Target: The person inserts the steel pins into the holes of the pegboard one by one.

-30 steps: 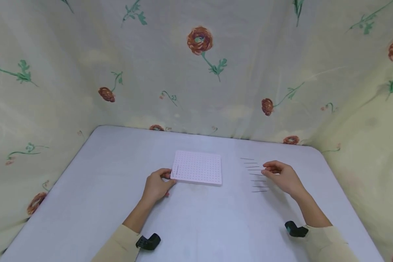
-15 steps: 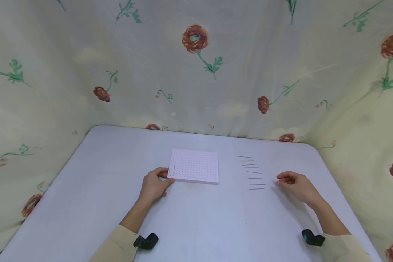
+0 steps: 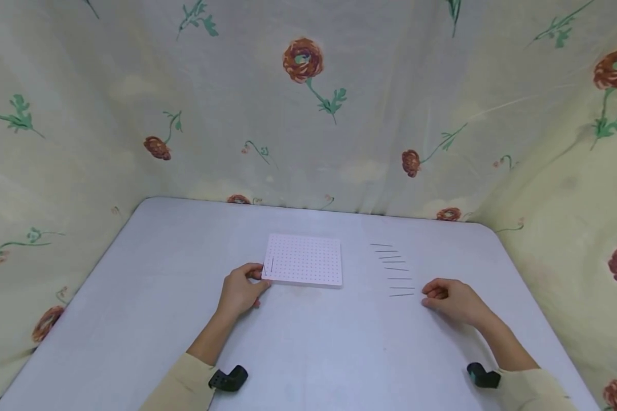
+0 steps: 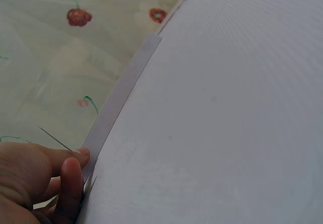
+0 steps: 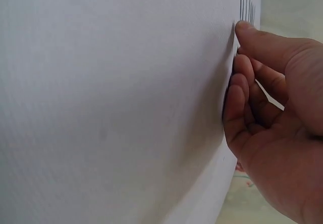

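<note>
A white pegboard [image 3: 308,260] with rows of small holes lies on the table. My left hand [image 3: 239,292] pinches its near left corner, the thumb at the front edge and the fingers along the side. Two thin dark needles [image 3: 272,265] stand up from the board close to that hand; one needle [image 4: 54,138] also shows above the thumb in the left wrist view. Several similar needles [image 3: 399,278] lie in a column to the right of the board. Beside the nearest of them hovers my right hand [image 3: 455,301], fingers loosely bent, thumb and fingertips apart, with nothing seen between them.
The white tabletop [image 3: 319,348] reaches back to a flowered curtain [image 3: 360,142], which also hangs along both sides. Each wrist wears a black camera [image 3: 228,379] at the cuff of a cream sleeve [image 3: 182,385].
My right hand has drawn back from the middle needles towards the near right, then shifted slightly left beside the nearest ones. The left hand keeps its place on the pegboard. The head view has shifted slightly.
</note>
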Motion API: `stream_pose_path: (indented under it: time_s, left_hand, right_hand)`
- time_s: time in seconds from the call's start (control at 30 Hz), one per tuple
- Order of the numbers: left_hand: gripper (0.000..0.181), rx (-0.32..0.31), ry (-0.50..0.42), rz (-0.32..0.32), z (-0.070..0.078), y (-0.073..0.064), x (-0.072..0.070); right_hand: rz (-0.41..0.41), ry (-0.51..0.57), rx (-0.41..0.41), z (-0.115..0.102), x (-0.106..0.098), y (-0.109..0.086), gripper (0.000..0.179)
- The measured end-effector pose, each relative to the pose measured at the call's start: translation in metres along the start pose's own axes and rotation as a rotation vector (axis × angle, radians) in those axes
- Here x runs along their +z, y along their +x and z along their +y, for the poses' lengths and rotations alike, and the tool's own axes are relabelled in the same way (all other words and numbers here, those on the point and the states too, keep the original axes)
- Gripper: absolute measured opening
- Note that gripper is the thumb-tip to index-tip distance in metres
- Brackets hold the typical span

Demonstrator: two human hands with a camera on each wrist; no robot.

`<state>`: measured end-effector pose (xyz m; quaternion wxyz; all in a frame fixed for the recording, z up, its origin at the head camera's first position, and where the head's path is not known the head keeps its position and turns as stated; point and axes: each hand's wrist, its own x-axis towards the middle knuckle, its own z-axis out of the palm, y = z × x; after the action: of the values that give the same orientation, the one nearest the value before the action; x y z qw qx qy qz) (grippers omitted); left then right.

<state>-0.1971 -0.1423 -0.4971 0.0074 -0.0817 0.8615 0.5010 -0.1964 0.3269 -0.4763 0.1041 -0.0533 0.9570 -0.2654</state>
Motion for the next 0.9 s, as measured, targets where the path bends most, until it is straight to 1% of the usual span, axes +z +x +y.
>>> stream_pose_path:
  time_s: [0.33,0.63,0.9]
  left_hand:
    - [0.045,0.013,0.0,0.002,-0.001,0.001,0.001]
    - [0.045,-0.005,-0.008,0.001,0.0,0.0,0.0]
    - [0.046,-0.004,-0.011,0.001,0.0,0.001,0.0]
  right_hand:
    - [0.038,-0.044,0.004,-0.007,0.008,0.0,0.018]
    - [0.031,-0.051,-0.017,-0.014,0.011,0.006,0.018]
    - [0.026,-0.042,-0.008,-0.026,0.013,0.009,0.016]
